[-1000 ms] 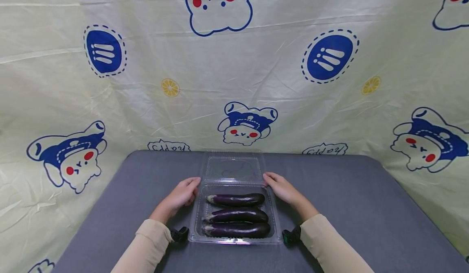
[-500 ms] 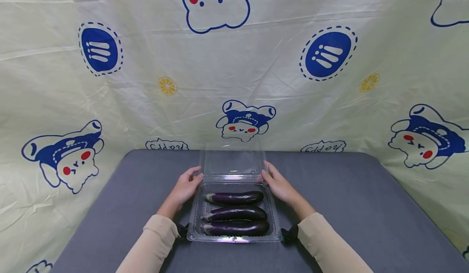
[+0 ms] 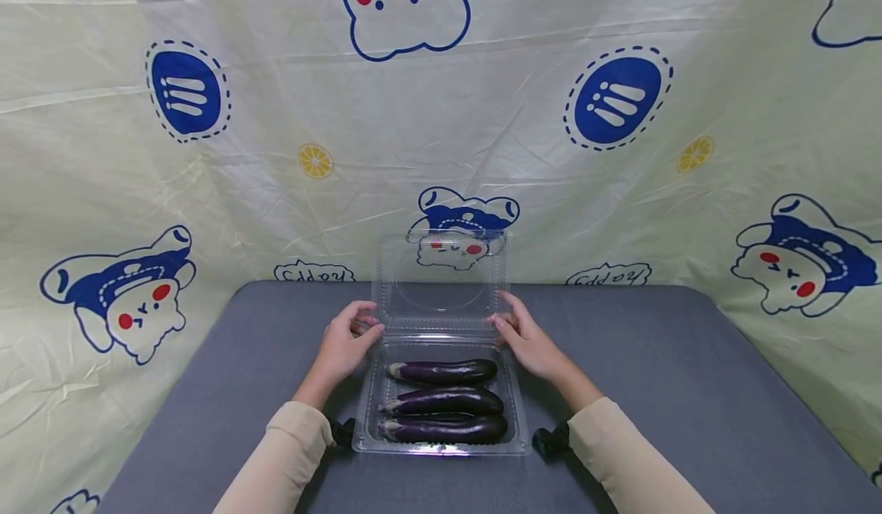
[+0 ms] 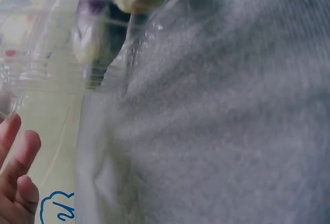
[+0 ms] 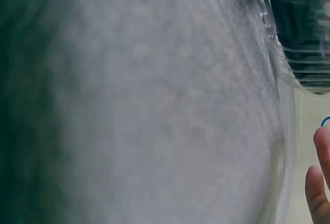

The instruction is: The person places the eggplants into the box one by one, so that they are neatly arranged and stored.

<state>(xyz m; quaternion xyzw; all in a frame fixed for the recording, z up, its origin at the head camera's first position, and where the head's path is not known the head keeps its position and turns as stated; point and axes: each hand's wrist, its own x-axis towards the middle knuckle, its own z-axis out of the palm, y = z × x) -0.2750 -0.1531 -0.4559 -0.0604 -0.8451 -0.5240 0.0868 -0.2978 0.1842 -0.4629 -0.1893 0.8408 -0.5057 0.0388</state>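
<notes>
A clear plastic clamshell container [image 3: 441, 448] lies on the table with its hinged lid [image 3: 441, 280] tilted up at the back. Three long purple eggplants [image 3: 444, 401] rest side by side in its base, stems to the left. My left hand [image 3: 346, 342] holds the lid's left edge, thumb in front, near the hinge. At the opposite edge my right hand [image 3: 527, 342] pinches the lid between thumb and fingers. Only some fingertips [image 4: 31, 146] show in the left wrist view, beside the blurred plastic. The right wrist view catches two fingertips [image 5: 315, 182] at its edge.
The grey-covered table [image 3: 654, 391] extends to both sides of the container. Behind it hangs a pale printed curtain [image 3: 482, 131] with blue cartoon figures, seen through the raised lid. Dark straps [image 3: 551, 442] sit at both wrists, close to the container's sides.
The lid has swung up from lying nearly flat at the back to a steeper tilt. Both hands have moved slightly farther back with its edges. The eggplants stay in place.
</notes>
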